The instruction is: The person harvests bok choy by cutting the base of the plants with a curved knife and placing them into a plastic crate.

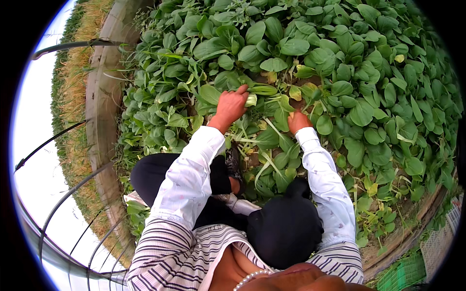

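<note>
My left hand (233, 104) is closed around a leafy green plant (210, 94), its pale cut-looking stem base (251, 100) poking out to the right of the fingers. Lower and to the right, my right hand (299, 120) is down among the leaves, its fingers curled; something small and yellowish shows at the fingertips, but what it is and whether a tool is held are hidden. Between the hands lie green stalks and leaves. Several loose leafy greens (267, 139) with pale stems rest on the ground below them, near my shoe (234, 163).
Dense leafy greens (360, 109) spread ahead and to the right. A pale border strip (105, 91) runs along the left, beside dry grass (82, 65) and dark curved hoops (72, 191). Green (402, 272) and pale plastic crates (437, 247) stand at lower right. My bent knees are close below.
</note>
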Demonstrator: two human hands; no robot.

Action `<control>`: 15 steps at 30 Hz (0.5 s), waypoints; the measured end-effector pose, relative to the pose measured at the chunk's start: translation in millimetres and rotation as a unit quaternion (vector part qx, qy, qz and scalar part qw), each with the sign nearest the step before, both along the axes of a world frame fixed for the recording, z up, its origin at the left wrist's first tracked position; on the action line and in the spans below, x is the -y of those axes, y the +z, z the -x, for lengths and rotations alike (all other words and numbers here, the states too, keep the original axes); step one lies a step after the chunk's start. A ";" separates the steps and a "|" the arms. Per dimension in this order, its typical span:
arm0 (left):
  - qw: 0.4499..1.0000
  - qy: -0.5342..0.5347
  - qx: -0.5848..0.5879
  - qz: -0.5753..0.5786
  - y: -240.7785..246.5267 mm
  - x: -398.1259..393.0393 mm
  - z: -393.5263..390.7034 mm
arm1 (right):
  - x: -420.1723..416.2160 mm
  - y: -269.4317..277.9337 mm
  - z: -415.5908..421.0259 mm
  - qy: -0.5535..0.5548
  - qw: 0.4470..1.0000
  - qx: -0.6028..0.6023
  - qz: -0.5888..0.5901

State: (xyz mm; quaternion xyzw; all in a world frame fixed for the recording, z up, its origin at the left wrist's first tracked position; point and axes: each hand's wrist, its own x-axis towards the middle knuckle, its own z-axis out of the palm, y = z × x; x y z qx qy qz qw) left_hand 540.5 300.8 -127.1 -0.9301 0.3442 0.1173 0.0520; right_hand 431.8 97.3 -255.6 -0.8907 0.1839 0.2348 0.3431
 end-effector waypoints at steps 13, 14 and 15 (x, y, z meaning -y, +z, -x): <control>0.967 -0.204 0.040 0.149 92.8 -3.4 112.2 | 16.3 106.9 64.0 -0.361 0.677 0.117 -0.631; 0.968 -0.186 0.030 0.168 98.7 -2.7 112.4 | 18.7 103.7 71.2 -0.330 0.681 0.110 -0.644; 0.970 -0.166 0.013 0.177 101.9 -2.0 113.2 | 17.5 105.3 77.2 -0.342 0.682 0.106 -0.638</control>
